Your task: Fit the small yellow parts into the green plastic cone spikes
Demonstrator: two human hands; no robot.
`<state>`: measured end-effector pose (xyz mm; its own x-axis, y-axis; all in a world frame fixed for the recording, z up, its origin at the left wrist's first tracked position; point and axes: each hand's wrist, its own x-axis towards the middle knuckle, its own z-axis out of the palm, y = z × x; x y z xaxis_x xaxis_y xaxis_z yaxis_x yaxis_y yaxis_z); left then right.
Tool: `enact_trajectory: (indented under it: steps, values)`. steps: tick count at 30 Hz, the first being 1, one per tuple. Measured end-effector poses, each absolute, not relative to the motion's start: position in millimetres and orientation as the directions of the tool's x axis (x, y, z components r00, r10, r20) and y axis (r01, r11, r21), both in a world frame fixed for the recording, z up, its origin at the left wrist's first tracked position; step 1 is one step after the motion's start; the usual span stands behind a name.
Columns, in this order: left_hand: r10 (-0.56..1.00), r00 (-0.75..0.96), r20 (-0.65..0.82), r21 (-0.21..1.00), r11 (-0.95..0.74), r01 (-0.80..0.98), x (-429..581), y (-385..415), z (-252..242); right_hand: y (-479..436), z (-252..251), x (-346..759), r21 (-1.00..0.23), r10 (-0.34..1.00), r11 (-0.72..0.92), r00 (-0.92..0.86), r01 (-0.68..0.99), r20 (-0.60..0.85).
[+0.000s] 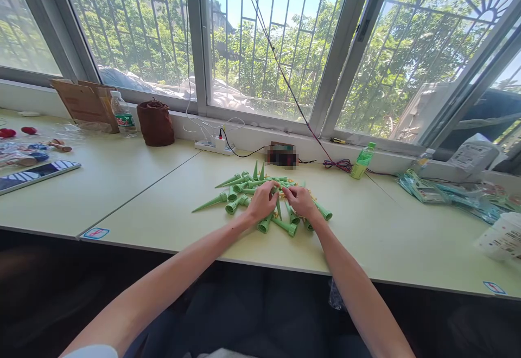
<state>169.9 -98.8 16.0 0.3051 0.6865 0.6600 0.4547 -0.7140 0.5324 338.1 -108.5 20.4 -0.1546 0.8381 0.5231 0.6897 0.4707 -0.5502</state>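
Note:
Over a pile of green plastic watering spikes (pixel 209 203) on the table, both my hands are close together. My left hand (pixel 264 202) is closed around one green spike (pixel 279 208), whose pointed end hangs downward below the fingers. Beside it, my right hand (pixel 301 200) pinches with thumb and fingertips near the top of that spike. What those fingertips hold is too small and too hidden to name. Small yellow pieces (pixel 315 202) lie scattered among the spikes. Several spikes show their open round ends (pixel 263 227) toward me.
Behind the pile stand a power strip (pixel 212 146) with cables and a green bottle (pixel 360 161). Leftward are a brown drawstring bag (pixel 155 123), a water bottle (pixel 122 113), a cardboard box (pixel 85 106) and a tablet (pixel 36 175). Plastic packets (pixel 425 187) and a white container (pixel 502 236) are at right.

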Motion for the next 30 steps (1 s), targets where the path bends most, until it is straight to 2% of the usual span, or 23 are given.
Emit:
enact_trajectory:
  steps: [5, 14, 20, 30]
  values:
    - [0.685, 0.294, 0.667, 0.526, -0.712, 0.465, 169.6, -98.3, 15.8, -111.5, 22.0, 336.6, -0.632, 0.856, 0.479, -0.163, 0.609, 0.491]
    - [0.679, 0.308, 0.666, 0.52, -0.719, 0.461, 169.6, -96.9, 13.5, -109.5, 20.4, 337.9, -0.569, 0.843, 0.486, -0.185, 0.664, 0.504]
    - [0.684, 0.298, 0.666, 0.526, -0.713, 0.463, 169.4, -97.2, 14.5, -109.4, 19.8, 337.3, -0.631, 0.857, 0.485, -0.186, 0.605, 0.48]
    - [0.686, 0.304, 0.662, 0.523, -0.712, 0.469, 169.4, -98.1, 15.0, -110.6, 21.2, 336.9, -0.587, 0.848, 0.498, -0.218, 0.638, 0.482]
